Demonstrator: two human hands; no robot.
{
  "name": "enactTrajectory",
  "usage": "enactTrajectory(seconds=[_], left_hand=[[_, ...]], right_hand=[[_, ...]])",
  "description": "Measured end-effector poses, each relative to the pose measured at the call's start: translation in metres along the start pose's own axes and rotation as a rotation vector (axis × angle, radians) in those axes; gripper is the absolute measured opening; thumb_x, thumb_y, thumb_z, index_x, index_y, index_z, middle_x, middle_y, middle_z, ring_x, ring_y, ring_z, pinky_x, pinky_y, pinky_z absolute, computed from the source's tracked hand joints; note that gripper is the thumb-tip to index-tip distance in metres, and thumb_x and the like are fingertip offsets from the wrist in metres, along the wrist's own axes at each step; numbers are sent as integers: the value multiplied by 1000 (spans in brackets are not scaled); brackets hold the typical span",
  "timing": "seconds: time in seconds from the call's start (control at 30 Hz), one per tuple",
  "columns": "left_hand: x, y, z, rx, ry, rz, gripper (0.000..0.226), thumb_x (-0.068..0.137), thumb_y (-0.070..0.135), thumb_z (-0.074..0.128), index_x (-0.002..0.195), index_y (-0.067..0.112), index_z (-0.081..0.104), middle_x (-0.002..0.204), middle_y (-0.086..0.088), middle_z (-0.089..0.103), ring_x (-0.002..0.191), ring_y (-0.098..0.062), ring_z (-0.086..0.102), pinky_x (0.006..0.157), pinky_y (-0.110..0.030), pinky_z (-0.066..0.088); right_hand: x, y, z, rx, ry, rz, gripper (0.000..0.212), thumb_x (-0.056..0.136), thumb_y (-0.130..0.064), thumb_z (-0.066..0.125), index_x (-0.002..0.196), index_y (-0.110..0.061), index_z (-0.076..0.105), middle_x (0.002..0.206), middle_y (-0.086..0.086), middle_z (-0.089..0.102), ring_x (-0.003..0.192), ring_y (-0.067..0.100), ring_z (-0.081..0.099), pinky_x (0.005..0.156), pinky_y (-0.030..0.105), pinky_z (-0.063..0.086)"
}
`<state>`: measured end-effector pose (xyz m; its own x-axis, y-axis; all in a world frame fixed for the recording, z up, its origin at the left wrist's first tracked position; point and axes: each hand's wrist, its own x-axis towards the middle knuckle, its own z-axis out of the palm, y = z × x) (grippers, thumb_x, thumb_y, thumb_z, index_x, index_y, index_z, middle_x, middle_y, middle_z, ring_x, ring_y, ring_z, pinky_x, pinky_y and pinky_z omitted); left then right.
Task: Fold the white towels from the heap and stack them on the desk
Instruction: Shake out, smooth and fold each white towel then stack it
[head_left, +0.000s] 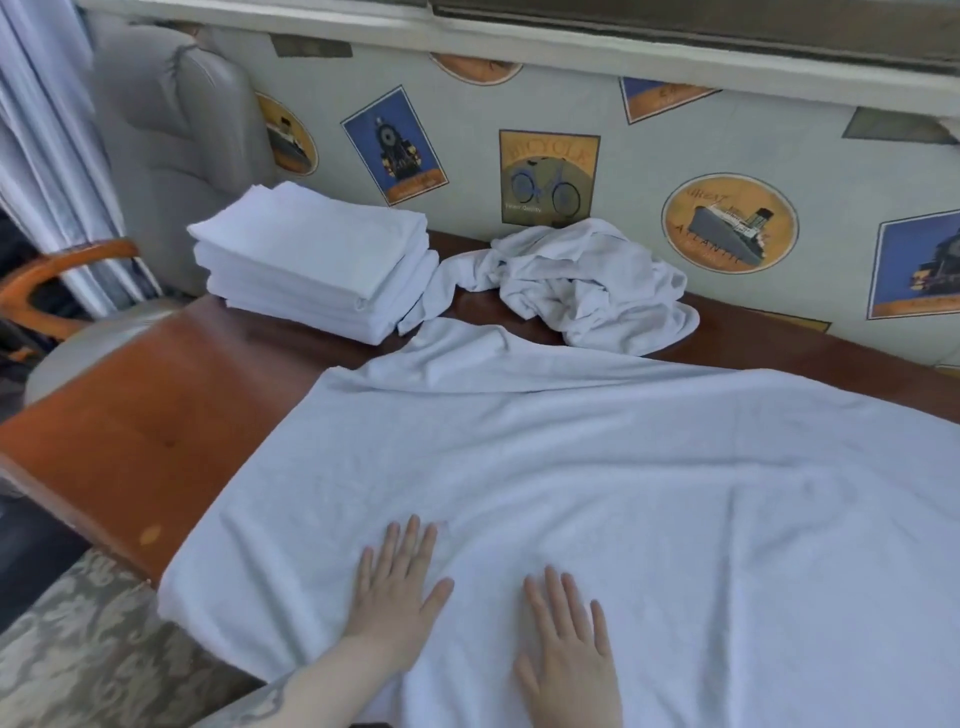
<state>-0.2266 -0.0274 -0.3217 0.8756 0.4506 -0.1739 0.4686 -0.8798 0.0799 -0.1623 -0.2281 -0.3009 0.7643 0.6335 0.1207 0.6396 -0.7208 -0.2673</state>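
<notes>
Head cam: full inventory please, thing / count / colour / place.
spread towel: 1, white, flat across the near desk, under both hands
folded stack: 1 pile of several towels, white, far left of the desk
heap: 1, white, crumpled, far middle of the desk by the wall
desk: 1, reddish-brown wood, bare part at left
armchair: 1, grey with a wooden arm, beyond the desk's left end
curtain: 1, pale, far left
wallpaper: pale, with bicycle, ship and train pictures, behind the desk
carpet: grey, patterned, lower left
left hand: 1, flat on the spread towel
right hand: 1, flat on the spread towel
</notes>
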Motion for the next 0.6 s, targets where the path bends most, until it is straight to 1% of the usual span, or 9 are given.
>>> enactTrajectory(seconds=[0.07,0.13,0.2,0.3,0.37,0.4,0.43,0.5,0.6], left_hand=[[-3,0,14,-59,-73,-66,74,94,67,11,145,29,-28,156,10,-31,130,-3,-46,99,-29,-36],[-5,-4,16,-60,-87,-78,74,93,69,9,138,32,-37,155,13,-32,135,-7,-41,99,-29,-36],[-11,-14,8,-40,-45,-72,75,88,70,6,148,32,-19,161,10,-16,136,-3,-40,106,-30,-28],[-10,-38,-3,-19,-18,-31,72,86,62,29,142,22,48,149,-1,44,147,-10,-17,111,-37,2],[7,-52,-13,9,24,-9,72,89,65,26,135,19,58,142,-4,53,149,-13,-12,110,-38,6],[20,-60,-18,0,46,10,73,92,65,21,135,18,57,142,-5,52,149,-13,-11,110,-37,6],[36,-68,-24,-15,47,31,72,93,63,21,136,16,55,144,-5,50,149,-12,-8,111,-36,5],[71,-84,-38,-8,43,73,67,92,54,29,146,17,42,154,-4,36,149,-15,2,113,-34,0],[119,-116,-41,-20,-33,136,67,99,55,23,152,30,-11,157,7,-24,143,-15,-27,114,-34,-19]], right_hand=[[9,-18,3,-42,-11,-95,73,64,-41,52,136,-26,56,156,-3,35,150,11,-11,111,36,11],[11,-27,11,-90,-37,-179,73,61,-47,60,131,-27,62,146,-1,49,150,14,-12,111,36,12],[3,-22,21,-62,-32,-218,72,63,-53,53,131,-30,62,151,-1,41,150,13,-8,110,35,13],[-7,-9,25,3,-43,-306,72,66,-60,50,133,-34,54,149,-6,38,142,11,23,107,32,20],[13,-12,23,63,11,-263,57,59,-57,56,111,-34,56,122,-2,56,110,12,51,89,27,31],[31,-19,24,97,67,-216,47,56,-53,55,99,-33,59,105,-3,56,93,13,54,77,25,32],[53,-31,25,126,95,-157,40,58,-48,53,92,-31,64,96,-5,57,85,12,53,72,24,32],[100,-69,26,134,60,-62,38,69,-37,56,102,-25,70,105,-5,64,96,13,60,81,25,39],[160,-122,48,85,-98,-57,51,78,-28,68,129,-24,62,137,1,58,123,19,58,101,34,47]])
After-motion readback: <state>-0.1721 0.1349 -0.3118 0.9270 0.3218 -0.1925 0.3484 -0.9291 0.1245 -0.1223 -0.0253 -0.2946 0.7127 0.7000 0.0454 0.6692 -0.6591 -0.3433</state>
